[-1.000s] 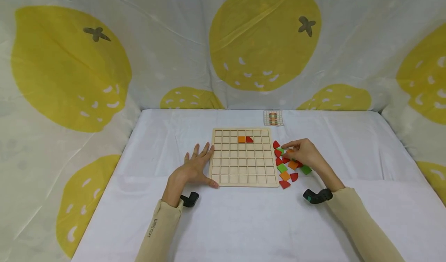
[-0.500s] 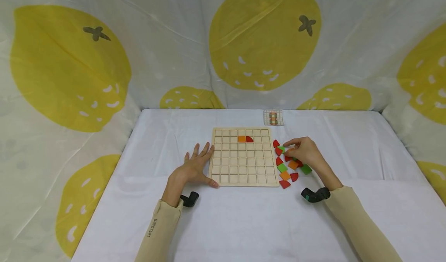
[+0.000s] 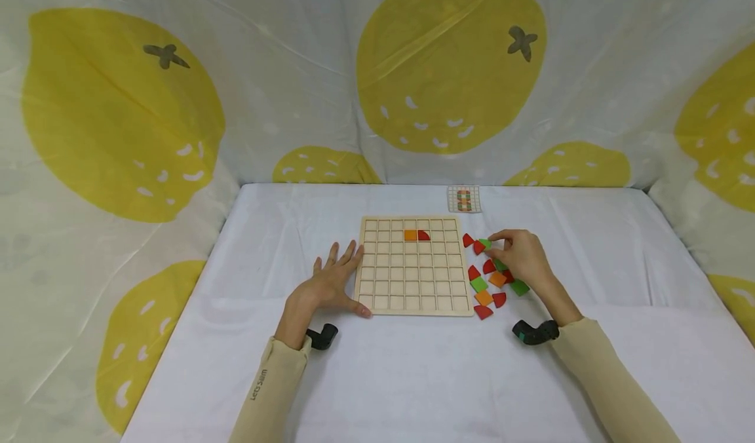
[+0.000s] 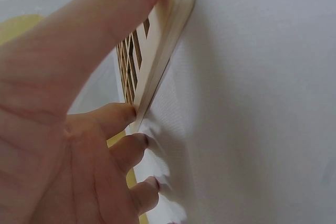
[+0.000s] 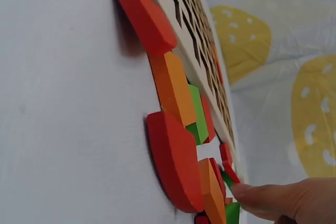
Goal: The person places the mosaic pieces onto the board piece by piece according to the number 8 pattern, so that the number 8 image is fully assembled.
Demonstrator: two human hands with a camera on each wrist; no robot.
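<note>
In the head view a wooden grid board [image 3: 413,314] lies on the table, with an orange square tile [image 3: 410,235] and a red quarter-round tile [image 3: 423,235] side by side in its cells. My left hand [image 3: 327,288] rests spread at the board's left edge, thumb at the near corner; the left wrist view shows the thumb [image 4: 89,30] on that edge. My right hand [image 3: 522,256] is over the loose tiles, pinching a green tile [image 3: 485,242] between thumb and index finger. A red quarter-round tile [image 3: 479,248] touches it. The palm hides part of the pile.
Several loose red, orange and green tiles lie right of the board, among them an orange square [image 3: 483,298] and a red quarter-round [image 3: 483,312]. A small printed pattern card [image 3: 464,199] lies behind the board. Lemon-print cloth [image 3: 448,63] hangs behind the table.
My right hand has moved slightly right and away from me; the green tile and the red one touching it have moved with it. The left hand stays put.
</note>
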